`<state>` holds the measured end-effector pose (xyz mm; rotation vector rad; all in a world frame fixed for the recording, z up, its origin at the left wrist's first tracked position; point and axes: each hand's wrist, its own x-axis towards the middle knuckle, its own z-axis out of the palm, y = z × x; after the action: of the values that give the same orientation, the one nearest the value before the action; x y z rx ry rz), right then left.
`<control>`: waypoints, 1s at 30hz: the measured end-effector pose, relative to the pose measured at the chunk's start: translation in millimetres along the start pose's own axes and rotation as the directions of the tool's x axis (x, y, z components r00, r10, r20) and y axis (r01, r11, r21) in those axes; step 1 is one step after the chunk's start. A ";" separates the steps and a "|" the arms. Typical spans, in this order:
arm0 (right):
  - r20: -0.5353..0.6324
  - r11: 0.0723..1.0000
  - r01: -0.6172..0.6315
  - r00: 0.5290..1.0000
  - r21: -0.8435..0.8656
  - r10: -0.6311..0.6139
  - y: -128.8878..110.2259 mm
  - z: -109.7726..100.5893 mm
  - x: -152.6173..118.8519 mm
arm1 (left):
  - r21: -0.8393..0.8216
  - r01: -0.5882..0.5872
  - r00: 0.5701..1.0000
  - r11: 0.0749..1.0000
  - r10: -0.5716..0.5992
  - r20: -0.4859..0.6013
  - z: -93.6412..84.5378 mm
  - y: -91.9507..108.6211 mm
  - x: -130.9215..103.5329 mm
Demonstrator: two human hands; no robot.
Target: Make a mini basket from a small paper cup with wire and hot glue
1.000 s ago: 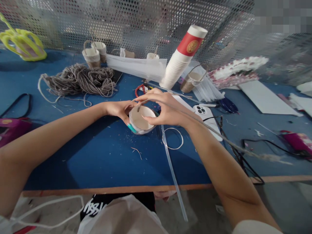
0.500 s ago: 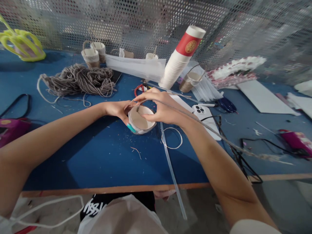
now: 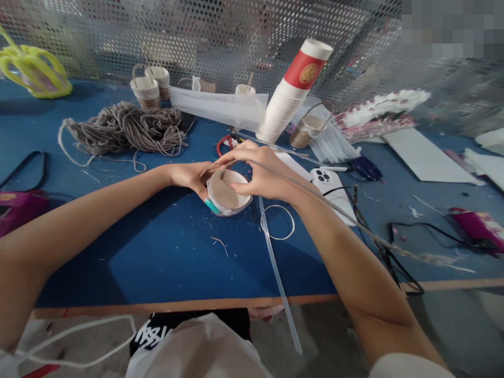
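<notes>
A white paper cup (image 3: 229, 195) is tilted so that its open mouth faces me, just above the blue table. My left hand (image 3: 192, 178) is closed around its left side, with the teal-nailed thumb on the rim. My right hand (image 3: 260, 170) grips the cup from the right, thumb inside the mouth and fingers over the far side. A grey cord (image 3: 334, 202) runs from the cup over my right hand and forearm to a frayed end at the right. The cup's far side is hidden by my fingers.
Behind lie a grey yarn bundle (image 3: 129, 128), a leaning stack of paper cups (image 3: 281, 110), glue sticks (image 3: 220, 107) and several cord-handled cups (image 3: 146, 92). A glue stick (image 3: 277, 273) overhangs the front edge. A phone (image 3: 325, 178) and black cable (image 3: 394, 262) are at right.
The cup tilts very slightly more toward me. Both hands keep the same grip and nearly the same place.
</notes>
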<state>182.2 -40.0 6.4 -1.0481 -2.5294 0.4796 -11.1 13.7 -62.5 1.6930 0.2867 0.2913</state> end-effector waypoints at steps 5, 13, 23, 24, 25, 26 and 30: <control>-0.030 1.000 0.011 1.000 0.027 -0.010 1.7 1.9 0.4 | -0.017 0.023 1.000 1.000 -0.022 0.020 -0.1 -0.2 -0.3; 0.023 0.976 0.175 0.983 0.127 -0.180 2.0 -12.9 -1.0 | -0.048 0.021 0.999 0.999 -0.019 0.041 0.3 -1.2 1.2; -0.119 0.972 0.066 0.992 0.226 -0.040 -22.9 -43.0 -16.9 | -0.050 0.025 0.999 0.998 -0.022 0.048 -4.6 3.2 2.5; -0.118 0.965 0.090 0.991 0.248 -0.062 -25.0 -43.9 -17.4 | -0.047 0.036 0.998 0.998 -0.033 0.056 -5.9 4.2 2.4; -0.123 0.959 0.118 0.989 0.260 -0.088 -27.0 -44.3 -17.6 | -0.044 0.050 0.997 0.998 -0.047 0.066 -7.6 5.0 2.1; -0.131 0.954 0.146 0.985 0.260 -0.115 -28.8 -44.4 -17.6 | -0.042 0.066 0.995 0.997 -0.063 0.079 -9.4 5.7 1.5; -0.200 0.951 0.249 0.957 0.185 -0.211 -33.6 -40.8 -16.7 | -0.038 0.086 0.987 0.996 -0.080 0.138 -16.7 13.2 -3.9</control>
<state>191.2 -67.6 53.6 -0.6757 -2.3442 0.5437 -20.3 25.9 -47.3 1.6445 0.2472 0.1186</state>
